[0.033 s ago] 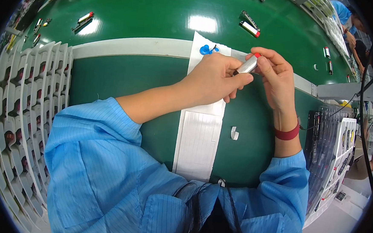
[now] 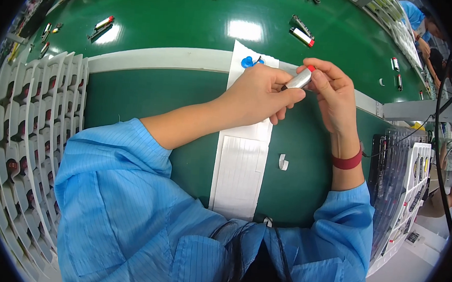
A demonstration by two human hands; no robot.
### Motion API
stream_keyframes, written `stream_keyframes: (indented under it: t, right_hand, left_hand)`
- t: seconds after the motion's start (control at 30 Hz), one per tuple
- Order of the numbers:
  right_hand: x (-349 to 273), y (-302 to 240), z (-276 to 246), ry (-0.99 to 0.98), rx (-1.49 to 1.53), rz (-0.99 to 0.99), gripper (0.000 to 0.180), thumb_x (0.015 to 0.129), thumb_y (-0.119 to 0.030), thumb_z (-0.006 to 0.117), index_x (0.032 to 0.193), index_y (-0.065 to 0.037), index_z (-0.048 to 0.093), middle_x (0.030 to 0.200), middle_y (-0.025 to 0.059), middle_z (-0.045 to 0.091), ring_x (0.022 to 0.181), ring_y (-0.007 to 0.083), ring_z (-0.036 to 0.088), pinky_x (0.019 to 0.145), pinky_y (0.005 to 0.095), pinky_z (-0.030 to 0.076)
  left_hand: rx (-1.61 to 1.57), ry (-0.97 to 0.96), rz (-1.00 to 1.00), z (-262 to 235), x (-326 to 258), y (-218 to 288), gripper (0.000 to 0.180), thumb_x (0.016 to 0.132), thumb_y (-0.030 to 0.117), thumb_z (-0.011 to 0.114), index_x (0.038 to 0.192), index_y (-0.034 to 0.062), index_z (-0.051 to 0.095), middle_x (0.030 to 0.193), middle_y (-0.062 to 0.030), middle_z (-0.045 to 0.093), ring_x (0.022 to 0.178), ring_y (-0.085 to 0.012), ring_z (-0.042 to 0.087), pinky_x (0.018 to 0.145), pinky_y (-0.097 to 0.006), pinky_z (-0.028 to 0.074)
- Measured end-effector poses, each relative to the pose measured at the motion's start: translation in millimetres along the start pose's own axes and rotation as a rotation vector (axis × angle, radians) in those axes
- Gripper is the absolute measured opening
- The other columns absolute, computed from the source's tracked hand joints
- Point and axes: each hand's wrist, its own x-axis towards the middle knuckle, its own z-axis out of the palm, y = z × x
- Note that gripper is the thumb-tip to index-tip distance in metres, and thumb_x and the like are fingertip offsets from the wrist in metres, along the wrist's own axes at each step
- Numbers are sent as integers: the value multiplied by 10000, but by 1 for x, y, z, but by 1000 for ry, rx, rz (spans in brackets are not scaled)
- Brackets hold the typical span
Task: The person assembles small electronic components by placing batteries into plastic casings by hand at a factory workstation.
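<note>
**Silver cell held between both hands above the white strip**

The left hand [image 2: 257, 94] and the right hand [image 2: 332, 96] both close their fingers on a small silver cylinder cell [image 2: 298, 79]. Its long axis is tilted, and the red end points up toward the far right corner of the green bench [image 2: 161, 106]. It is above the white paper strip [image 2: 240, 167]. White slotted trays [image 2: 30, 129] stand along the left edge.

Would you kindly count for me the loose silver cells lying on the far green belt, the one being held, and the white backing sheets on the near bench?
Silver cell with red end held in both hands: 1
Cells lying clearly on the far belt, for instance and: 5
White backing sheet: 1
Total: 7
</note>
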Motion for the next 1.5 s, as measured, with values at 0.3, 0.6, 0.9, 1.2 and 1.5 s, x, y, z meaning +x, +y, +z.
stream_keyframes:
  t: [0.3,0.6,0.9,1.2,1.5]
  right_hand:
    - [3,1,-7,-21,177,99,283,912,-184,474,1041,47,575,912,128,627,799,137,603,751,263,500]
    - [20,6,-60,177,14,-63,264,884,-119,507,1106,20,541,947,107,617,838,154,580,791,272,456]
    - [37,42,-146,669,-609,-135,281,863,-157,548,1089,8,560,983,104,618,871,162,584,772,275,461]
    - [17,9,-65,328,-589,-284,144,817,-89,583,943,-33,622,826,46,625,720,119,574,657,229,449]
    - [-93,-3,75,-245,-1172,-415,255,690,2,611,942,2,572,910,150,586,874,296,558,738,351,466]
  left_hand:
    - [-146,-42,-68,-2,3,-5,287,870,210,540,677,-3,550,575,-52,556,484,-98,556,445,-216,446]
    - [832,125,532,-14,20,9,304,840,266,576,958,-13,592,712,-124,593,604,-222,587,552,-327,463]
    - [1198,147,480,-31,186,3,249,805,107,509,1022,56,621,998,-86,628,937,-283,577,845,-366,457]
    - [945,425,796,-29,122,37,151,737,75,539,764,-36,636,623,-136,597,584,-318,582,596,-341,492]
    - [470,160,314,-36,15,16,245,771,84,608,1006,23,642,758,-87,642,663,-83,599,621,-212,491]
